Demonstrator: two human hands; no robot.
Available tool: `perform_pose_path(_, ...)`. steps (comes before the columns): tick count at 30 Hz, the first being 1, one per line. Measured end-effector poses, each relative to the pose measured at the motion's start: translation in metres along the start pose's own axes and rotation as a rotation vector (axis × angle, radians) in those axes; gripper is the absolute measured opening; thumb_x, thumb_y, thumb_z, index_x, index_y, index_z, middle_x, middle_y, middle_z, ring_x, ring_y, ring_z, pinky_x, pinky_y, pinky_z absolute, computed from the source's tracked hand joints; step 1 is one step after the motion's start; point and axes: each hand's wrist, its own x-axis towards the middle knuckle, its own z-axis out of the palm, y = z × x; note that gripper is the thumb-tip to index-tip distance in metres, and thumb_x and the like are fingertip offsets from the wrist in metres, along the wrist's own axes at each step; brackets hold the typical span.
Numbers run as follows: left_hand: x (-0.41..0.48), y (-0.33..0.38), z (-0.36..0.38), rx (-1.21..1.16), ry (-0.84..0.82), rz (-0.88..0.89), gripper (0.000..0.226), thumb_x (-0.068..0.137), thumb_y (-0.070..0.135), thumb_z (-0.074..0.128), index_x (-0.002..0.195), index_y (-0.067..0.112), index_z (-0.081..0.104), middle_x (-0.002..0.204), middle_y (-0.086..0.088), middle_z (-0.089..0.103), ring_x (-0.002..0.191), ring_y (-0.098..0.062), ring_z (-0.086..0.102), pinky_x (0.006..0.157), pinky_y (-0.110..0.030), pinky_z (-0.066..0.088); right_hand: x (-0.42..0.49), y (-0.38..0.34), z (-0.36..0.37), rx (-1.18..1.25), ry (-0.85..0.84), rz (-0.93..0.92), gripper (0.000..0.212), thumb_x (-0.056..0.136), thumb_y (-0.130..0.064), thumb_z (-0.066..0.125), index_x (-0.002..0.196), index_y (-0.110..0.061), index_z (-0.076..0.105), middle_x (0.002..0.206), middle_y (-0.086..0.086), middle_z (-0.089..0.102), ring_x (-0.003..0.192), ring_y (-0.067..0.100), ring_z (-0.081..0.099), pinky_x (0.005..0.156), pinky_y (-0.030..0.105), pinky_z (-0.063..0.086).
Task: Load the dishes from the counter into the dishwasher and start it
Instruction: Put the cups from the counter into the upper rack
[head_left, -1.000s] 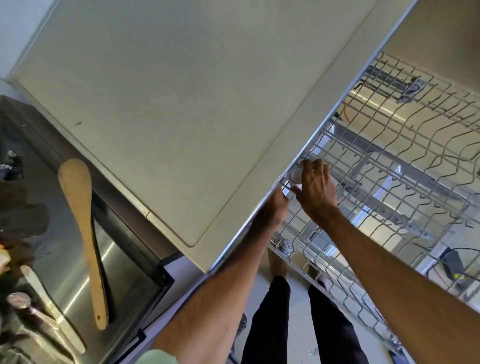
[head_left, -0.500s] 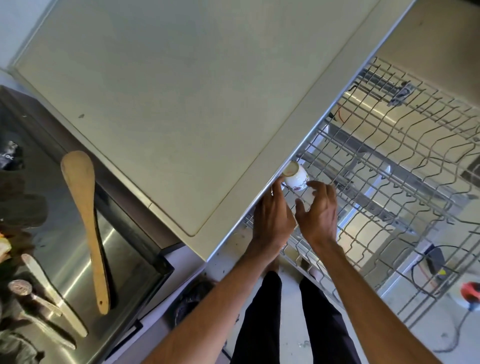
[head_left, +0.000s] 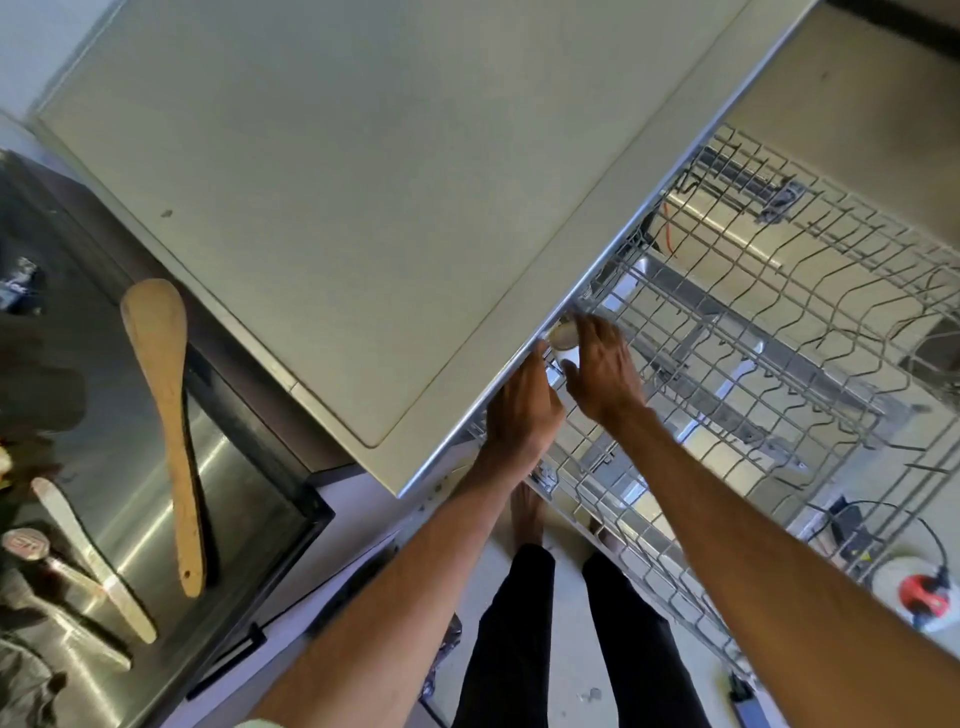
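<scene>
Head view: the small white cup (head_left: 565, 348) is at the centre of the frame, in the corner of the pulled-out dishwasher rack (head_left: 727, 332), tucked just under the bench (head_left: 363, 208) edge. The right hand (head_left: 605, 376) clamps it between thumb and fingers, probably to seat it among the wires. The left hand (head_left: 522, 415) reaches to the cup's other side, likely steadying it. Its fingertips are partly hidden, so I cannot tell whether it grips. A wooden spatula (head_left: 172, 431) lies at left, not yet loaded.
</scene>
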Motion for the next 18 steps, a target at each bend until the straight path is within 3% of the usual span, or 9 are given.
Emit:
perform_pose_path(4, 0.018, 0.003, -0.005, 0.015, -0.103, -0.056, 0.037, 0.097, 0.008, 0.056, 0.134, 0.005, 0.050, 0.124, -0.014, 0.063, 0.113, -0.030, 0.061, 0.086, -0.032, 0.049, 0.034, 0.019, 0.006, -0.180, -0.228, -0.132, 0.078, 0.095, -0.026, 0.064, 0.156, -0.006, 0.020, 0.157, 0.020, 0.033, 0.144, 0.038, 0.030, 0.118, 0.053, 0.030)
perform_pose_path(6, 0.022, 0.002, -0.004, 0.017, -0.116, -0.078, 0.039, 0.100, 0.010, 0.053, 0.138, 0.006, 0.048, 0.127, -0.015, 0.062, 0.115, -0.029, 0.060, 0.084, -0.028, 0.045, 0.034, 0.026, 0.005, -0.248, -0.238, -0.172, 0.080, 0.097, -0.031, 0.062, 0.158, -0.007, 0.016, 0.160, 0.020, 0.028, 0.147, 0.038, 0.025, 0.120, 0.052, 0.026)
perform_pose_path(9, 0.025, -0.002, -0.003, -0.005, -0.141, -0.078, 0.044, 0.102, 0.007, 0.048, 0.145, 0.006, 0.042, 0.132, -0.016, 0.059, 0.119, -0.028, 0.058, 0.083, -0.022, 0.040, 0.020, 0.030, 0.005, -0.325, -0.181, -0.221, 0.085, 0.092, -0.021, 0.070, 0.158, -0.006, 0.019, 0.160, 0.022, 0.026, 0.147, 0.038, 0.026, 0.120, 0.049, 0.030)
perform_pose_path(11, 0.027, -0.004, -0.005, -0.019, -0.185, -0.087, 0.041, 0.102, 0.003, 0.046, 0.142, 0.002, 0.044, 0.122, -0.019, 0.062, 0.109, -0.027, 0.060, 0.074, -0.015, 0.038, 0.014, 0.031, 0.002, -0.331, -0.127, -0.220, 0.091, 0.080, -0.009, 0.079, 0.155, -0.004, 0.027, 0.156, 0.023, 0.032, 0.144, 0.039, 0.031, 0.116, 0.050, 0.037)
perform_pose_path(13, 0.029, -0.005, -0.004, -0.059, -0.246, -0.119, 0.035, 0.102, 0.000, 0.043, 0.136, -0.006, 0.047, 0.097, -0.016, 0.057, 0.091, -0.023, 0.053, 0.061, -0.007, 0.038, 0.010, 0.035, -0.001, -0.337, -0.107, -0.205, 0.095, 0.070, -0.005, 0.085, 0.150, -0.004, 0.035, 0.151, 0.023, 0.037, 0.139, 0.040, 0.036, 0.111, 0.051, 0.042)
perform_pose_path(15, 0.030, -0.004, -0.005, -0.072, -0.273, -0.174, 0.023, 0.103, -0.001, 0.039, 0.118, -0.009, 0.056, 0.073, -0.007, 0.043, 0.084, -0.020, 0.045, 0.050, -0.006, 0.036, 0.005, 0.037, -0.006, -0.341, -0.098, -0.189, 0.093, 0.065, -0.004, 0.088, 0.145, -0.003, 0.042, 0.146, 0.025, 0.042, 0.133, 0.041, 0.042, 0.105, 0.051, 0.045)
perform_pose_path(16, 0.030, -0.001, -0.009, -0.084, -0.282, -0.203, 0.020, 0.104, -0.001, 0.039, 0.096, -0.004, 0.057, 0.067, -0.002, 0.036, 0.078, -0.020, 0.044, 0.048, -0.007, 0.036, 0.003, 0.038, -0.006, -0.346, -0.090, -0.183, 0.091, 0.064, -0.004, 0.089, 0.143, -0.003, 0.043, 0.143, 0.025, 0.044, 0.130, 0.041, 0.044, 0.102, 0.051, 0.047)
perform_pose_path(17, 0.031, 0.001, -0.010, -0.107, -0.279, -0.215, 0.031, 0.104, 0.000, 0.038, 0.075, 0.007, 0.047, 0.064, 0.000, 0.032, 0.068, -0.020, 0.042, 0.048, -0.007, 0.037, 0.001, 0.039, -0.007, -0.350, -0.086, -0.178, 0.090, 0.065, -0.004, 0.090, 0.142, -0.002, 0.044, 0.141, 0.025, 0.046, 0.128, 0.041, 0.047, 0.100, 0.050, 0.050)
perform_pose_path(18, 0.031, 0.003, -0.011, -0.104, -0.293, -0.213, 0.041, 0.104, 0.000, 0.038, 0.066, 0.016, 0.032, 0.063, 0.000, 0.030, 0.058, -0.017, 0.037, 0.048, -0.008, 0.038, 0.000, 0.039, -0.007, -0.348, -0.087, -0.172, 0.089, 0.067, -0.005, 0.089, 0.143, -0.002, 0.044, 0.140, 0.025, 0.047, 0.127, 0.041, 0.048, 0.098, 0.051, 0.051)
